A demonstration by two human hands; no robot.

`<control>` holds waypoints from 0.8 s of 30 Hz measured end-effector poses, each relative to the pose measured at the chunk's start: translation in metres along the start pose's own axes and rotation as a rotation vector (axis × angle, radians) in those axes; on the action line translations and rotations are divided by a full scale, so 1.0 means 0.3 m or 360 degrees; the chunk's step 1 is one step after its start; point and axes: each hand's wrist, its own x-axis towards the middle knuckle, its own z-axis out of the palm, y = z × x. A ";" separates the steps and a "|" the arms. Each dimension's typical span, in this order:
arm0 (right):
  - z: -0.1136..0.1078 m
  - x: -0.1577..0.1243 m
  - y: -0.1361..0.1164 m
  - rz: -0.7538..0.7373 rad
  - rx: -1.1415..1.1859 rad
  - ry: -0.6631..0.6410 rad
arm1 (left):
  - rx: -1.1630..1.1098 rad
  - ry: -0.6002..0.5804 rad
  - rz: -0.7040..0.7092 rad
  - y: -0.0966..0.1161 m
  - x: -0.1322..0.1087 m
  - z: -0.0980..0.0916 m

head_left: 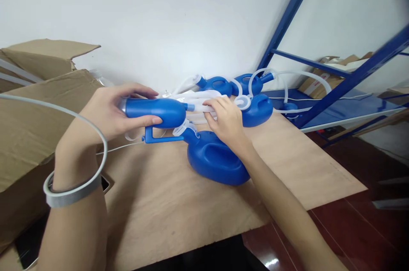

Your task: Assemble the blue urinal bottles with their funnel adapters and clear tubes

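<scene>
My left hand (110, 109) is wrapped round a blue bullet-shaped plastic cup (155, 111), held level above the table. A narrow spout at its right end points at a translucent white tube (201, 106). My right hand (226, 119) pinches that tube close to the spout; the tube's end appears to meet the spout. Under the cup hangs a blue L-shaped clip (164, 138). Below my right hand, a blue handled plastic bottle (217, 160) lies on its side, its white-collared neck towards the cup.
More blue bottles (257, 111) with looping white tubes stand at the back by the wall. An open cardboard box (41, 109) is on the left. A blue metal shelf (338, 113) stands right of the wooden table (166, 207). A grey cable (79, 117) passes my left wrist.
</scene>
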 end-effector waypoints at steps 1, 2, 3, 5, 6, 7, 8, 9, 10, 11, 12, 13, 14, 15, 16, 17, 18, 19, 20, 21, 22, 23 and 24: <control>-0.002 0.001 0.001 0.0005 -0.0026 0.0025 | -0.0014 0.0020 -0.0044 -0.009 -0.003 -0.007; -0.002 0.001 0.003 0.0018 -0.0048 0.0059 | -0.0025 0.0029 -0.0094 -0.017 -0.005 -0.013; -0.002 0.001 0.005 0.0039 -0.0063 0.0100 | -0.0033 0.0048 -0.0138 -0.026 -0.006 -0.016; 0.005 0.001 0.012 0.0097 -0.0086 0.0172 | -0.0060 0.0115 -0.0194 -0.039 -0.005 -0.017; 0.011 0.000 0.017 0.0133 -0.0097 0.0192 | -0.0086 0.0162 -0.0207 -0.044 -0.004 -0.015; 0.018 -0.001 0.022 0.0166 -0.0111 0.0194 | -0.0119 0.0216 -0.0220 -0.046 -0.002 -0.012; 0.025 -0.002 0.027 0.0195 -0.0126 0.0173 | -0.0159 0.0247 -0.0246 -0.048 -0.001 -0.010; 0.034 -0.004 0.032 0.0221 -0.0145 0.0134 | -0.0204 0.0273 -0.0290 -0.048 0.001 -0.008; 0.042 -0.005 0.037 0.0240 -0.0165 0.0083 | -0.0251 0.0282 -0.0346 -0.049 0.002 -0.008; 0.050 -0.007 0.042 0.0250 -0.0181 0.0025 | -0.0298 0.0293 -0.0400 -0.051 0.002 -0.008; 0.056 -0.008 0.046 0.0255 -0.0191 -0.0031 | -0.0345 0.0300 -0.0442 -0.056 0.002 -0.010; 0.061 -0.008 0.049 0.0256 -0.0197 -0.0081 | -0.0392 0.0308 -0.0467 -0.062 0.002 -0.013; 0.065 -0.009 0.052 0.0255 -0.0202 -0.0123 | -0.0439 0.0321 -0.0479 -0.070 0.002 -0.015; 0.068 -0.009 0.053 0.0251 -0.0211 -0.0158 | -0.0483 0.0340 -0.0488 -0.079 0.002 -0.017; 0.069 -0.009 0.054 0.0248 -0.0225 -0.0188 | -0.0526 0.0356 -0.0504 -0.088 0.002 -0.019; 0.069 -0.008 0.054 0.0246 -0.0243 -0.0214 | -0.0567 0.0387 -0.0529 -0.096 0.003 -0.020; 0.069 -0.008 0.055 0.0241 -0.0259 -0.0237 | -0.0611 0.0422 -0.0560 -0.102 0.004 -0.021; 0.070 -0.008 0.055 0.0235 -0.0267 -0.0254 | -0.0656 0.0463 -0.0588 -0.106 0.004 -0.021; 0.070 -0.008 0.056 0.0227 -0.0267 -0.0262 | -0.0704 0.0519 -0.0615 -0.108 0.005 -0.021; 0.071 -0.009 0.058 0.0216 -0.0262 -0.0260 | -0.0762 0.0581 -0.0638 -0.108 0.006 -0.020; 0.073 -0.009 0.059 0.0203 -0.0256 -0.0251 | -0.0826 0.0638 -0.0661 -0.106 0.007 -0.020; 0.076 -0.009 0.061 0.0190 -0.0252 -0.0241 | -0.0885 0.0683 -0.0684 -0.103 0.007 -0.020; 0.078 -0.009 0.063 0.0183 -0.0249 -0.0229 | -0.0931 0.0715 -0.0704 -0.100 0.008 -0.021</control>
